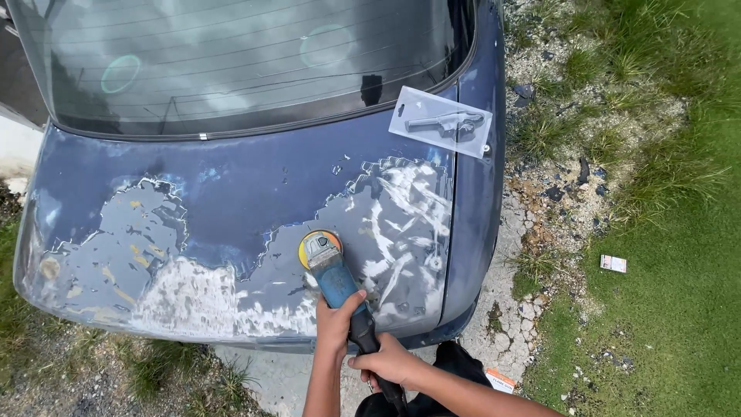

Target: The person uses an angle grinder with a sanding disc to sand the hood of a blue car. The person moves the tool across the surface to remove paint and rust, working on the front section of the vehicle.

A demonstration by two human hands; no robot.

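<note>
Looking maybe half stripped: both hands, left [333, 328] and right [390, 361], clamp the grinder [333, 274] on the trunk [255, 193], with blue paint [255, 174] left far and middle.

Blue car, patchy paint

The trunk lid [255, 185] is dark blue with grey and white bare patches left and right; the grinder [333, 274] is blue with a yellow disc; far window [231, 62] dark; grass [679, 293] green, right.
</note>
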